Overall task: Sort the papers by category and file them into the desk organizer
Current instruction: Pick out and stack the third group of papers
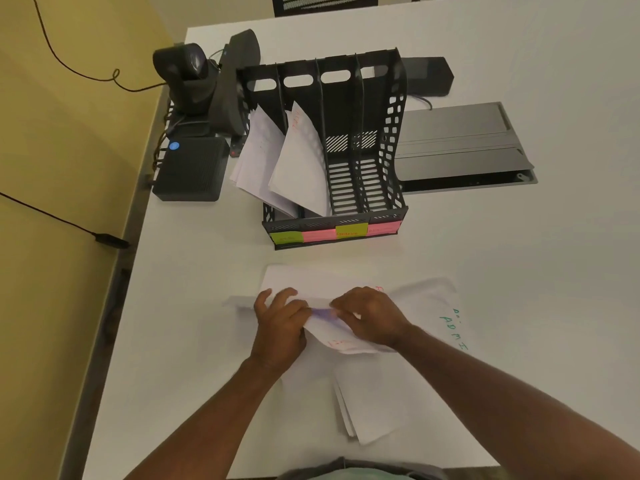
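A black desk organizer (394, 140) with several slots stands at the middle of the white table (519, 271). Green and pink sticky labels (332, 233) line its front edge. Its two left slots hold leaning white papers (277, 157); the two right slots hold nothing. In front of it lies a spread pile of white papers (426, 299), one marked with green letters. My left hand (280, 323) and my right hand (370, 317) both pinch a bent sheet (332, 327) with red writing, lifted a little off the pile. Another small stack (374, 403) lies nearer to me.
A black webcam (190, 74), a speaker (239, 81) and a small black box (190, 168) stand at the table's left edge with cables. A grey flap panel (460, 147) is set into the table right of the organizer. The yellow wall runs along the left.
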